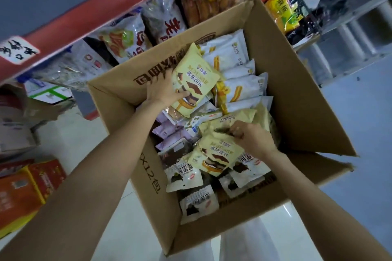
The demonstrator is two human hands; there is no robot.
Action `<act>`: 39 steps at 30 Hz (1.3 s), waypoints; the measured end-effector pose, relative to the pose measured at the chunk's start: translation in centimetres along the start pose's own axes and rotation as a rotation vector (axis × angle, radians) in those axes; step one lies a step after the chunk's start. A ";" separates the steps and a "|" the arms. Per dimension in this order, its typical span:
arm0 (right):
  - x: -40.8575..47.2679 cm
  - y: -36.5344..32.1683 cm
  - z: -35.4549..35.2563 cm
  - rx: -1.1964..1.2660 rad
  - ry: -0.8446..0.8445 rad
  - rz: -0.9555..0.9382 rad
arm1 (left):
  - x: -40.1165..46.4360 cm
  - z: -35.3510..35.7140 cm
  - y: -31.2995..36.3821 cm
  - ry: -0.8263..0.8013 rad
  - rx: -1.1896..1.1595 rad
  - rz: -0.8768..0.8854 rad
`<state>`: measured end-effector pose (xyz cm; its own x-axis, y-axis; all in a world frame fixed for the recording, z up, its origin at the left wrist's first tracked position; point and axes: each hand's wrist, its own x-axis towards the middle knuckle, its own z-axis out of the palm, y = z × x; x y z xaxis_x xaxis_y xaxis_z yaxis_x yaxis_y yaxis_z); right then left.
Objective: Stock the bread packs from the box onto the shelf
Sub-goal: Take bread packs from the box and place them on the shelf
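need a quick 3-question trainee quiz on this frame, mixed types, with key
1. True or false: the left hand holds a pale yellow mousse bread pack above the open brown cardboard box.
2. What does the right hand grip?
A. the box flap
B. a second pale yellow mousse pack
C. nothing
3. Fill in: the stocked shelf has a ___ front edge.

Key: 1 true; 2 B; 3 red

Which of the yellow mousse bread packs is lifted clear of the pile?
The mousse pack gripped by the left hand, raised near the box's far wall; the other mousse pack lies among the packs by the right hand.
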<state>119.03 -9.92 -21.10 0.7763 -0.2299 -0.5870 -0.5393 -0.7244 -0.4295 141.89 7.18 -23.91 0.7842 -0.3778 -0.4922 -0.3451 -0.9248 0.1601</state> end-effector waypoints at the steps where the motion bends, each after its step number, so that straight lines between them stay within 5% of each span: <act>1: 0.1 0.3 -0.8 0.041 0.038 0.028 | 0.1 0.1 -0.1 -0.021 -0.020 -0.013; 5: 1.0 0.6 -2.9 0.159 0.142 0.028 | -0.1 0.4 -1.0 -0.069 -0.198 -0.023; 9: 1.0 -0.3 -1.7 -0.106 -0.306 -0.014 | -0.6 0.4 -1.2 -0.011 -0.317 0.001; 12: 0.7 -0.8 1.5 -0.345 -0.426 -0.003 | -1.6 0.4 -0.8 0.090 -0.279 0.047; 16: 0.5 -0.8 3.3 -0.337 -0.319 0.003 | -4.3 0.0 -0.5 0.117 -0.335 0.026; 25: -4.0 -3.0 -3.9 0.303 0.003 0.015 | -13.9 -6.2 -1.8 0.371 -0.721 -0.082; 33: -9.3 -8.1 -13.8 0.443 0.316 -0.225 | -21.7 -10.9 -0.8 0.568 -0.996 -0.157; 39: -10.2 -12.3 -19.4 0.579 0.338 -0.438 | -25.4 -14.6 1.0 0.669 -1.058 -0.153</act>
<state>124.07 -11.29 3.50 0.9636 -0.2543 -0.0826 -0.1744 -0.3635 -0.9151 129.21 15.19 1.27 0.9935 0.0734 -0.0872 0.1104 -0.4273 0.8973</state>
